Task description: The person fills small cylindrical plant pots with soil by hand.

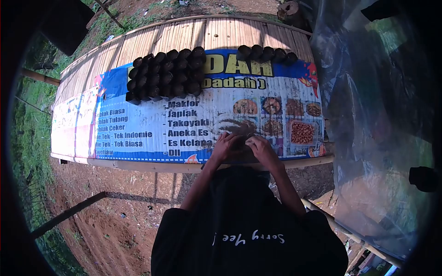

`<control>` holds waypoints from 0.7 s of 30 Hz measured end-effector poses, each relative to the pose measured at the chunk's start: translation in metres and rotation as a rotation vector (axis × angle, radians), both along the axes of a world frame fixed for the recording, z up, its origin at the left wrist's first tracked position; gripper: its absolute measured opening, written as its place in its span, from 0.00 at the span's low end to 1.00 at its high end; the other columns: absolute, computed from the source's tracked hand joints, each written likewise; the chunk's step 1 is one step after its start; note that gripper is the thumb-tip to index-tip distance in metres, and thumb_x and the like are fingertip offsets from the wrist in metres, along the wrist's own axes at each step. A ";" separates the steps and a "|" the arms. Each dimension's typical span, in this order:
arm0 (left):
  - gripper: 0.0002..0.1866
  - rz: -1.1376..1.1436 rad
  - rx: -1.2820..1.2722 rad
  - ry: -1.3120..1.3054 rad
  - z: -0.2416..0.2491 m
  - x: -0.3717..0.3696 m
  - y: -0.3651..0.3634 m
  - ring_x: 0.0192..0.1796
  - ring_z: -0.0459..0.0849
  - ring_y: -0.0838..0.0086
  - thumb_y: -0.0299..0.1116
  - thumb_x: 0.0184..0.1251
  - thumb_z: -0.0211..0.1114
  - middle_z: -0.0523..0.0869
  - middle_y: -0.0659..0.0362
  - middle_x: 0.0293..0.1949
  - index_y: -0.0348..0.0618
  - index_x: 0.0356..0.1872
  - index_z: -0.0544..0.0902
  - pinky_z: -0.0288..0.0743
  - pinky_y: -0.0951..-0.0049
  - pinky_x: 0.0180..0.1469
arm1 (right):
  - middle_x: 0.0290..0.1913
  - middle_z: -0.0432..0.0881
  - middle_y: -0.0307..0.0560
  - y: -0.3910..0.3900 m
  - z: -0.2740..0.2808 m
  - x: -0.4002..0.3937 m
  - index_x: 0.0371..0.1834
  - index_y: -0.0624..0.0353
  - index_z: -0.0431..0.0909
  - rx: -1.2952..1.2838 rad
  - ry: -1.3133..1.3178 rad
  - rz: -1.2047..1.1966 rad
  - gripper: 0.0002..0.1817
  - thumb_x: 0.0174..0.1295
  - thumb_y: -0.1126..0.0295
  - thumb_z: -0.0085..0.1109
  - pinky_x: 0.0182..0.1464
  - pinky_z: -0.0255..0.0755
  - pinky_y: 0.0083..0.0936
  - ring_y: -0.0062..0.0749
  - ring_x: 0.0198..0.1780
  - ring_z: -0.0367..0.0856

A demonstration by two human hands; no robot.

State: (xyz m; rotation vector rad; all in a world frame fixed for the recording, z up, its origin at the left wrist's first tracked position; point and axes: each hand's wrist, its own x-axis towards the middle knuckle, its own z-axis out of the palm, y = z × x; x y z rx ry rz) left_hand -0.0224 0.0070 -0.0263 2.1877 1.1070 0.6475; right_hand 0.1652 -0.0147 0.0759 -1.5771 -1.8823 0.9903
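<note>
My left hand and my right hand are close together over the front of the banner-covered table. Between them is a small black planting bag, dark and partly hidden by my fingers. Both hands are closed at its sides, fingers bent inward. Just beyond my fingertips, dark soil is smeared across the banner. To the right of my right hand stands a clear tray of reddish-brown seeds. Farther back on the left, black planting bags stand packed in several rows.
A shorter line of black bags stands at the back right. The printed banner covers most of the bamboo-slat table. Clear plastic sheeting hangs along the right side. A bamboo pole runs at the lower right.
</note>
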 end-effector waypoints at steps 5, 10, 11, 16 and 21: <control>0.32 -0.026 -0.080 0.006 0.006 0.000 0.003 0.49 0.74 0.59 0.42 0.47 0.71 0.80 0.61 0.51 0.52 0.58 0.76 0.66 0.61 0.56 | 0.38 0.81 0.55 -0.002 -0.014 -0.002 0.39 0.64 0.78 -0.011 0.003 0.051 0.07 0.65 0.71 0.55 0.46 0.74 0.37 0.50 0.43 0.81; 0.32 -0.009 -0.032 0.013 0.006 0.000 0.000 0.50 0.74 0.59 0.41 0.46 0.71 0.80 0.61 0.52 0.52 0.58 0.76 0.67 0.61 0.56 | 0.38 0.81 0.55 0.000 -0.009 0.001 0.39 0.63 0.79 -0.045 -0.037 0.031 0.07 0.64 0.71 0.56 0.46 0.74 0.37 0.50 0.43 0.81; 0.32 -0.013 -0.047 0.010 0.007 0.000 0.001 0.50 0.74 0.59 0.41 0.46 0.72 0.80 0.61 0.52 0.52 0.58 0.76 0.67 0.61 0.56 | 0.38 0.81 0.55 0.000 -0.005 -0.001 0.39 0.63 0.79 -0.045 -0.036 0.030 0.07 0.64 0.71 0.56 0.46 0.74 0.37 0.50 0.43 0.81; 0.33 -0.018 -0.050 0.010 0.003 0.001 0.003 0.50 0.74 0.59 0.40 0.45 0.72 0.81 0.61 0.51 0.52 0.58 0.76 0.67 0.61 0.57 | 0.38 0.81 0.55 0.001 -0.006 -0.004 0.39 0.63 0.78 -0.031 -0.035 0.027 0.07 0.64 0.71 0.55 0.46 0.73 0.37 0.49 0.43 0.81; 0.33 -0.014 -0.024 -0.016 -0.001 0.001 0.002 0.49 0.75 0.60 0.39 0.43 0.73 0.81 0.61 0.51 0.52 0.57 0.77 0.67 0.62 0.56 | 0.38 0.81 0.54 0.005 0.000 0.000 0.39 0.63 0.79 -0.024 -0.026 0.046 0.07 0.64 0.71 0.56 0.46 0.73 0.37 0.49 0.44 0.81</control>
